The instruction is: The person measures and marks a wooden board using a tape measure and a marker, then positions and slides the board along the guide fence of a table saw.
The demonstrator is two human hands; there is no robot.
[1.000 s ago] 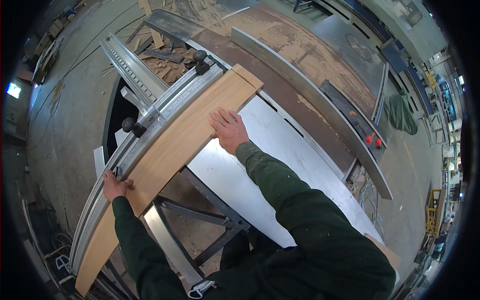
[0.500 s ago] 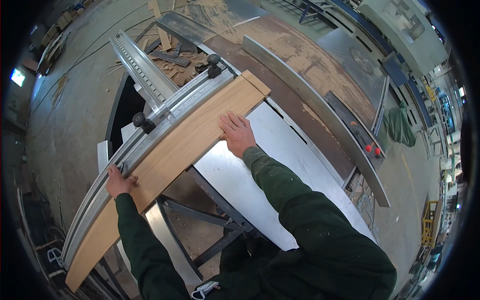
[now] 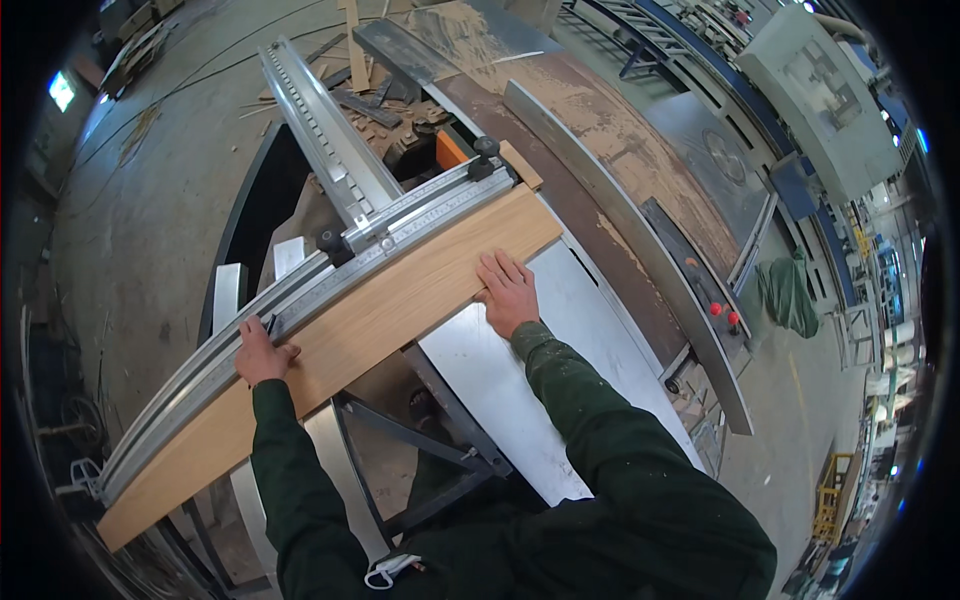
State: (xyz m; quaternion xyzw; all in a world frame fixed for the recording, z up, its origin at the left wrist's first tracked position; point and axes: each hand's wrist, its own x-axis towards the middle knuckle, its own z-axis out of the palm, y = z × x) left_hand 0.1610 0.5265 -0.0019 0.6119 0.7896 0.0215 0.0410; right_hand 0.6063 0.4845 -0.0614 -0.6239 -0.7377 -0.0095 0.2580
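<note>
Both hands press flat on a long board (image 3: 370, 330), neither one clenched around it. Left hand (image 3: 262, 352) lies open on the board's near-left stretch, fingers spread toward the fence (image 3: 300, 305), with the thumb side at the board's far edge where it meets the metal. Right hand (image 3: 507, 292) rests palm-down further along, fingers splayed on the wood near its right end, the heel of the hand over the board's near edge above the steel table (image 3: 520, 400).

From the left: bare concrete floor (image 3: 130, 220) with scattered scraps, then the board's low end jutting out past the machine at the lower left. It runs diagonally up to the right, lying flat against the long aluminium fence, which carries a ruled scale and two black knobs (image 3: 332, 241) (the second sits at the fence's far end, beside an orange block (image 3: 452, 150)). A grooved metal rail (image 3: 320, 130) angles away behind the fence toward the top of the view.

Right of the board's end comes the saw's dusty brown top (image 3: 610, 140), covered in sawdust, bordered by a long grey guide bar (image 3: 640, 250) with red buttons (image 3: 722, 313) near its lower end. A green cloth (image 3: 785, 295) hangs further right.
</note>
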